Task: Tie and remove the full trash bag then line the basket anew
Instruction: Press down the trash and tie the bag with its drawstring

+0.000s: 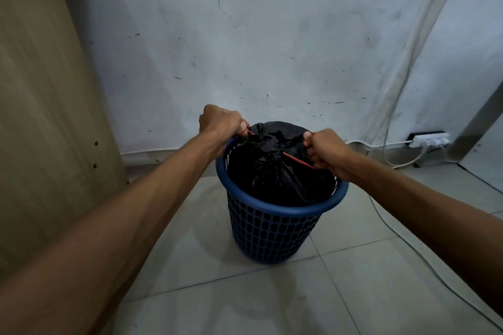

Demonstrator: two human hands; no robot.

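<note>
A blue plastic mesh basket (275,231) stands on the tiled floor close to the wall. Inside it sits a full black trash bag (272,171), its top gathered into a bunch at the middle. A thin red drawstring (298,161) runs out from the bunch to both sides. My left hand (221,124) grips one end of the string above the basket's far left rim. My right hand (324,148) grips the other end above the right rim. The string looks taut between my fists.
A wooden cabinet side (46,106) rises on the left. A white power strip (430,140) with plugs lies at the wall on the right, and white cables (392,228) trail over the floor. A scuffed white wall (272,49) stands just behind the basket.
</note>
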